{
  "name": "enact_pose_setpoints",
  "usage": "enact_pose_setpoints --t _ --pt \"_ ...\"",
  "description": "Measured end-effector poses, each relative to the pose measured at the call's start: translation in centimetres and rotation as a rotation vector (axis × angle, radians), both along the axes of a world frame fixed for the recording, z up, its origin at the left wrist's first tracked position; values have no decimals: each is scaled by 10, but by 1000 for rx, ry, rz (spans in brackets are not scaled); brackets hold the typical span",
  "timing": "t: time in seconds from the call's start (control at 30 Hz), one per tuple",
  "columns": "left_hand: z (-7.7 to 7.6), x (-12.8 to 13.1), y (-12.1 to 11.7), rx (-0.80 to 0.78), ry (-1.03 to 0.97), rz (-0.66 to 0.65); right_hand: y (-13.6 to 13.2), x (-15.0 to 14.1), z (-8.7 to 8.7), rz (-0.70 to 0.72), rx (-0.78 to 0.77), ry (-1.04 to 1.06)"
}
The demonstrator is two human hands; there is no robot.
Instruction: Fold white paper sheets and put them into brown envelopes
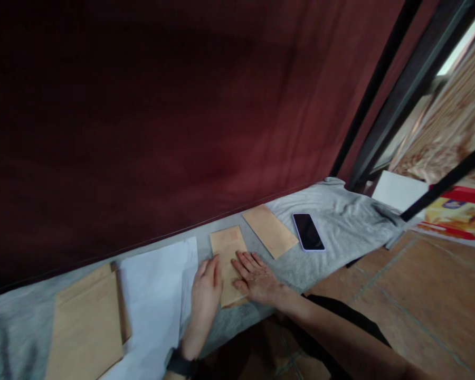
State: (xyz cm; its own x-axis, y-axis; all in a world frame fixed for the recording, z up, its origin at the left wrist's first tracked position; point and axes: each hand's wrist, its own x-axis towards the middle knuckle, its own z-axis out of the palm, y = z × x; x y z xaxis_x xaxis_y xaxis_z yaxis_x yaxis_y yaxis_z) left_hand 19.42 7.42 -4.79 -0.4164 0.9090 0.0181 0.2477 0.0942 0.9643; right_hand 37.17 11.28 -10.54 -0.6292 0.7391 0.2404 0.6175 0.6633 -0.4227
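Across the bottom of the view, nearest the camera, a bare right forearm (340,333) is stretched in from the lower right, and the left wrist is circled by a dark band (181,363). Between the two hands a brown envelope (226,244) is laid flat on a grey cloth (346,208), its upper corner marked with faint reddish print. By the right hand (258,279) nothing is gripped: its fingers are spread, palm down, and are rested on the envelope's right part. The left hand (206,287) is held at the envelope's left edge with its fingers drawn together and bent; whether the paper is pinched there cannot be made out.

Just beyond the right hand, a second brown envelope (269,230) is set at a slant, and beside its lower corner a phone (309,232) is placed with its dark screen facing up. To the left of the left hand, white sheets (156,295) are spread, partly overlapped by a pile of larger brown envelopes (87,322). Behind the cloth, the view is filled by a dark red panel (162,121). At the right, a tiled floor (415,290) and a colourful printed package (459,211) are seen past dark bars (374,92).
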Motion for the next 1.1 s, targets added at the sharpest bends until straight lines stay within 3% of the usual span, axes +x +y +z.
enact_pose_setpoints --t 0.1,0.23,0.33,0.43,0.63,0.87,1.1 --pt "-7 13 29 104 117 -211 1 -1 0 7 7 -16" --pt "-23 15 87 120 435 -457 3 -2 -2 8 16 2" --pt "-31 5 123 113 484 -516 3 -1 -2 11 26 22" --pt "-38 -3 138 113 534 -551 3 -1 -2 20 16 23" --pt "-47 -9 118 117 670 -634 11 6 7 84 -126 -8" --pt "-49 -12 82 41 822 -689 30 34 27 367 -411 -154" --pt "-54 -10 34 -40 1076 -722 34 47 28 493 -395 -23"
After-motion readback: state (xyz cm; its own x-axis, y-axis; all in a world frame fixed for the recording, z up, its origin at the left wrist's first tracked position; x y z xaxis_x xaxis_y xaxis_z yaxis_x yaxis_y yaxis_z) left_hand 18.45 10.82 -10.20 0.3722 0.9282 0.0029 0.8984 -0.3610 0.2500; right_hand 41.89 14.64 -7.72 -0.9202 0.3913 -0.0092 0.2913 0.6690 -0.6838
